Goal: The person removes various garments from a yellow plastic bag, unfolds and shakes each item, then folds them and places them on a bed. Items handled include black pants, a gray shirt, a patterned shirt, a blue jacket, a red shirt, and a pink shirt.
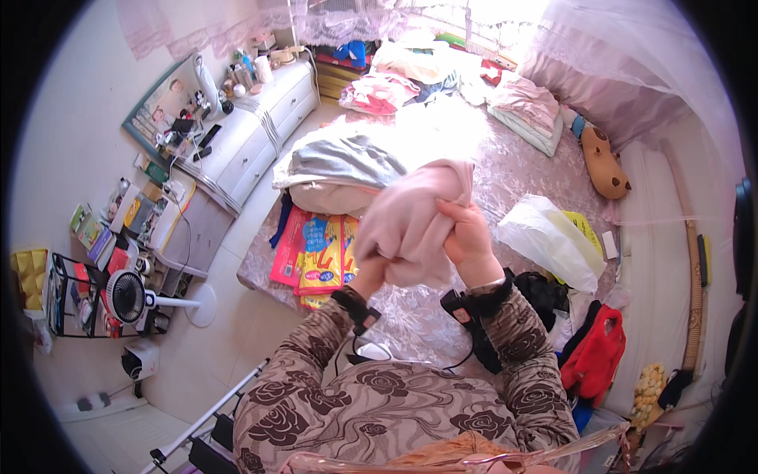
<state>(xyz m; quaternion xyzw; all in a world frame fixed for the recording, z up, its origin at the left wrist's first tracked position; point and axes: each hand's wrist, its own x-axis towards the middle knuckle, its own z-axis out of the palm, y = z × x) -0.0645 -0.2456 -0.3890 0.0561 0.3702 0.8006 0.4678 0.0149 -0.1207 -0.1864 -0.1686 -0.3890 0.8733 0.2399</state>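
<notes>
A soft pink garment (408, 225) is held up above the bed, bunched between my two hands. My right hand (471, 243) pinches its upper right edge between thumb and fingers. At its lower left, my left hand (368, 277) goes in under the folds, so its fingers are hidden. Just beyond the garment lies a heap of grey and white clothing (349, 160). Yellow and pink printed packages (320, 252) lie flat left of my hands. To the right, a translucent plastic bag (545, 237) rests on the floral bedspread (408, 320).
Black clothing (536, 296) and a red garment (598, 349) lie at the right. Folded clothes (524, 106) and a brown plush toy (604, 163) sit farther back. A white dresser (260, 142) and a standing fan (127, 296) are on the left. Dark wrist devices (459, 308) trail cables.
</notes>
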